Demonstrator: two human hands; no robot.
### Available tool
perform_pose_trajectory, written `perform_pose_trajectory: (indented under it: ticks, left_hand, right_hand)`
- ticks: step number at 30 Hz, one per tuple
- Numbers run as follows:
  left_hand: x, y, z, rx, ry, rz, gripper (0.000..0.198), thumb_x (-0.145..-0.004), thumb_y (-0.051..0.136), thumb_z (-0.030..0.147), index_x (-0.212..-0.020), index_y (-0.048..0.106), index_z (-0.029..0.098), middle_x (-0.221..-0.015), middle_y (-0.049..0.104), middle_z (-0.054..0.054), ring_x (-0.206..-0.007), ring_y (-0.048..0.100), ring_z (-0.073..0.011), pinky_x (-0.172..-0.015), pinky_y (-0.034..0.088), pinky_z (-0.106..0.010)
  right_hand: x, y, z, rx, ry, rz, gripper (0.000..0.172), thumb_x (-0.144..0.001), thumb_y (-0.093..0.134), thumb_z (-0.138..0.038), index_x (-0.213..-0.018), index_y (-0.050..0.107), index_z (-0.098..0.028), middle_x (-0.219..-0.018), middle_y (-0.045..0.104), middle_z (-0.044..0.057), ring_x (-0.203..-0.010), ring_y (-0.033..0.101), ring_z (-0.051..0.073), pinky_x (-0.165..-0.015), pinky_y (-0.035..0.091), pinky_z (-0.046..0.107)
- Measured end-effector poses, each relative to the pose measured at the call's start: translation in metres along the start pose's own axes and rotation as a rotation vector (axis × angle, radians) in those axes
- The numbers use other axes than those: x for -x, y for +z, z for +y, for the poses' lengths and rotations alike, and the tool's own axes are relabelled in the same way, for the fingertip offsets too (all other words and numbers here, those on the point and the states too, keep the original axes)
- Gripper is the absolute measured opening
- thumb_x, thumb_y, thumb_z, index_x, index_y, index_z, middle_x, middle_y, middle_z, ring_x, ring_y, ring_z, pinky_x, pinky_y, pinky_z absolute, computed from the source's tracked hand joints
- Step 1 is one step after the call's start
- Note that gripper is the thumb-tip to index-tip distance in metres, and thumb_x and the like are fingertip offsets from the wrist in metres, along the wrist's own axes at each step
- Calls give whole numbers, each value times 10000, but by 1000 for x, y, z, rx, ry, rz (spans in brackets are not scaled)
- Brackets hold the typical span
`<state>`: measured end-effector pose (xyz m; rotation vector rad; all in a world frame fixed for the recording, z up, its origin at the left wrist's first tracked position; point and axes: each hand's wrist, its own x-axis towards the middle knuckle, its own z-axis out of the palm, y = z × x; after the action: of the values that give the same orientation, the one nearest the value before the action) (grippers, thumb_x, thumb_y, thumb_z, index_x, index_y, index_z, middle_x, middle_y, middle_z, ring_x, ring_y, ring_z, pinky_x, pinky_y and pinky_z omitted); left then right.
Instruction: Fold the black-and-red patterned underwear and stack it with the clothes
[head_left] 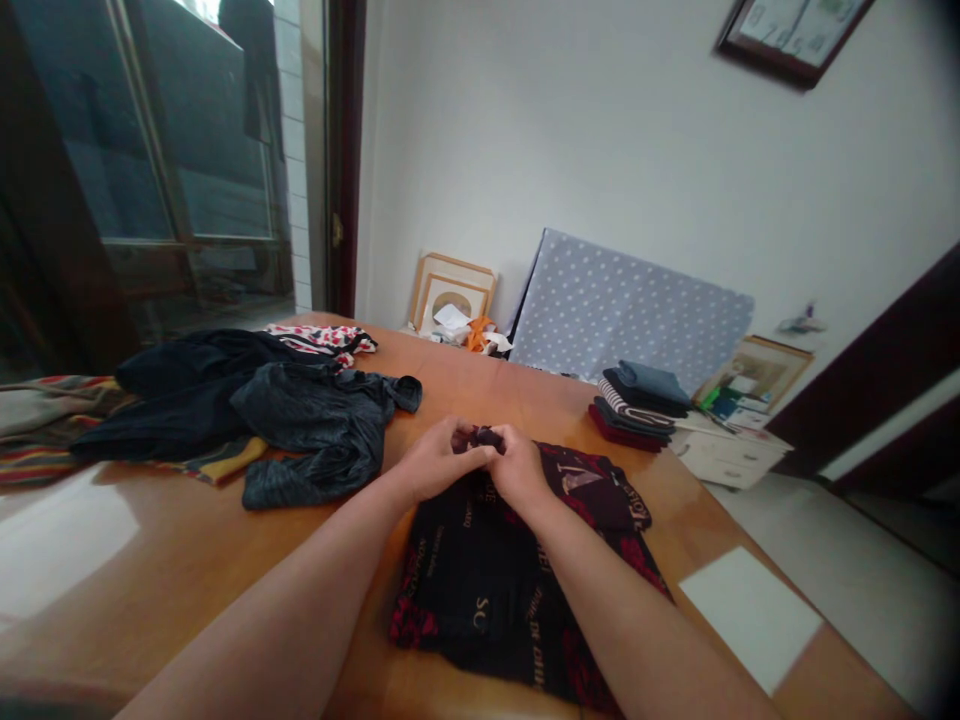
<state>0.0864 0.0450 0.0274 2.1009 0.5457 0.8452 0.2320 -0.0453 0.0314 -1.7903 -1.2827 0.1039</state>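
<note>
A black shirt (pixel 495 590) with red patches and gold lettering lies on the wooden table in front of me, partly folded over itself. At its far edge, my left hand (pixel 442 460) pinches a bunched bit of the cloth. My right hand (pixel 517 468) grips the same bunch from the other side, and the two hands touch at the thumbs. To the right of my right hand, a folded-over part of the shirt carries large pale lettering. My forearms cover some of the cloth, and the fingertips are partly hidden.
Left on the table (pixel 525 385) lies a loose heap with a dark grey shirt (pixel 322 430), a navy garment (pixel 195 390) and a striped one (pixel 52 430). A stack of folded clothes (pixel 637 405) stands far right. A white sheet (pixel 752 615) lies near the right edge.
</note>
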Motion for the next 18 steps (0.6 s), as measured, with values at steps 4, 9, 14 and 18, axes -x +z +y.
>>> perform_pose_trajectory:
  ticks: [4,9,14,18]
  left_hand:
    - [-3,0,12,162,94,-47,397,-868,622,445,-1156,675,177,-1115,710,-86,-1029,641,-246,-931,473,-350]
    - [-4,-3,20,293,46,-79,334,-905,560,391,-1095,720,167,-1112,722,-79,-1055,637,-252,-952,454,-349]
    - [3,-12,34,498,-61,-203,310,-890,584,386,-1075,719,178,-1126,711,-64,-1027,633,-239,-897,459,-326]
    - [6,-21,42,666,-155,-244,225,-856,613,351,-956,713,176,-942,712,-38,-881,636,-205,-795,464,-296]
  right_hand:
    - [20,-1,-16,-152,-52,-29,240,-856,572,-284,-1080,624,-213,-943,715,23,-843,661,174,-774,500,298]
    - [34,-22,-24,49,-76,-29,450,-838,631,-361,-1257,552,-217,-1030,679,59,-914,650,202,-855,507,353]
    - [21,-67,-9,503,-217,-182,835,-739,748,-448,-1471,389,-268,-1467,470,110,-1371,373,315,-1131,237,518]
    - [13,-105,13,699,-105,-453,457,-775,711,-400,-1216,623,-315,-1226,657,53,-1225,495,324,-1107,98,631]
